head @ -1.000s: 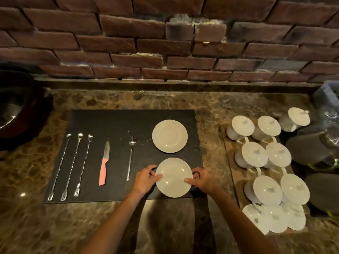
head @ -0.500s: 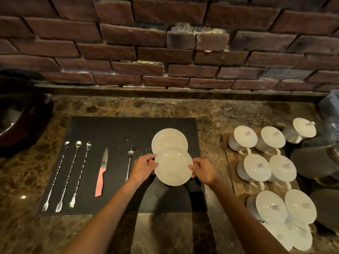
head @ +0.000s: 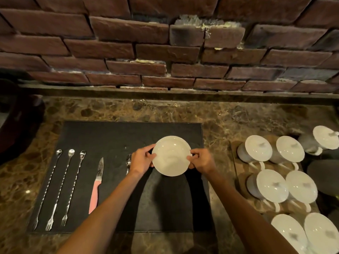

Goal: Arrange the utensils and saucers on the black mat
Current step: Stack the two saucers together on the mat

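Observation:
A white saucer [head: 171, 155] is held by its rim over the right part of the black mat [head: 110, 136], my left hand [head: 142, 159] on its left edge and my right hand [head: 200, 160] on its right edge. It covers the second saucer, which is hidden beneath it or nearly so. On the mat's left lie three long twisted forks [head: 62, 187] side by side and a pink-handled knife [head: 96, 186]. A spoon [head: 128, 162] lies behind my left wrist, mostly hidden.
Several white lidded cups [head: 271, 186] stand on a wooden board [head: 238, 162] to the right. A brick wall [head: 165, 43] closes the back of the marble counter [head: 220, 114]. A dark round vessel [head: 16, 123] sits at the far left.
Both hands have lifted the near saucer from the mat's front and carried it away from me, over the far saucer.

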`<state>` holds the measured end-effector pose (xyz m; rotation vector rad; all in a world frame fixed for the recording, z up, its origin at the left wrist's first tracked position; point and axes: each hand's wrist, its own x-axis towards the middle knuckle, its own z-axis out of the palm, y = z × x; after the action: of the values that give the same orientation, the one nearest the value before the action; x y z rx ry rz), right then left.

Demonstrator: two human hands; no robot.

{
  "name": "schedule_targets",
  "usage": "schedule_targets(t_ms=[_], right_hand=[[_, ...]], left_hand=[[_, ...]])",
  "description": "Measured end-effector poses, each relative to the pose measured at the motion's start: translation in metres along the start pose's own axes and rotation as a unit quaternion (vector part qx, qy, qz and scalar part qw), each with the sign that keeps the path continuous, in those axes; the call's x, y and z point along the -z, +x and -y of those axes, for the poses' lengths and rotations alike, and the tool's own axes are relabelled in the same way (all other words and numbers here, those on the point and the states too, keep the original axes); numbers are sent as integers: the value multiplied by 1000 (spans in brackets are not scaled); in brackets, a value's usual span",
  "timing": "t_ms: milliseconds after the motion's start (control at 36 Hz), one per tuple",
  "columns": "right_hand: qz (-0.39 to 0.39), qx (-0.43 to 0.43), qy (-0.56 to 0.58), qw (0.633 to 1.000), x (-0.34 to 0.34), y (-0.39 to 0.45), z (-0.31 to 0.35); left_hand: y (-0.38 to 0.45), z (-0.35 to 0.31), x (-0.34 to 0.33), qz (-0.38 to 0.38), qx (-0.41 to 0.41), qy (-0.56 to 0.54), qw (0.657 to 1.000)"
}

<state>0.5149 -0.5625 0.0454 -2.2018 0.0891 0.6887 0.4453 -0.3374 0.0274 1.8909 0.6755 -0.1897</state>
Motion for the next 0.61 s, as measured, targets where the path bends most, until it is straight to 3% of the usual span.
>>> schedule_targets(t_ms=[250,444,611], right_hand=[[-46,-25,27,998,1,12,5],[-26,-36,-28,999,6,18,0],[17,-43,27,999,2,20,-3]], left_hand=[[11,-4,-1,-19,-1,-11,1000],[13,0,1,-5,31,-52,998],[13,2,3,22,87,-130,987]])
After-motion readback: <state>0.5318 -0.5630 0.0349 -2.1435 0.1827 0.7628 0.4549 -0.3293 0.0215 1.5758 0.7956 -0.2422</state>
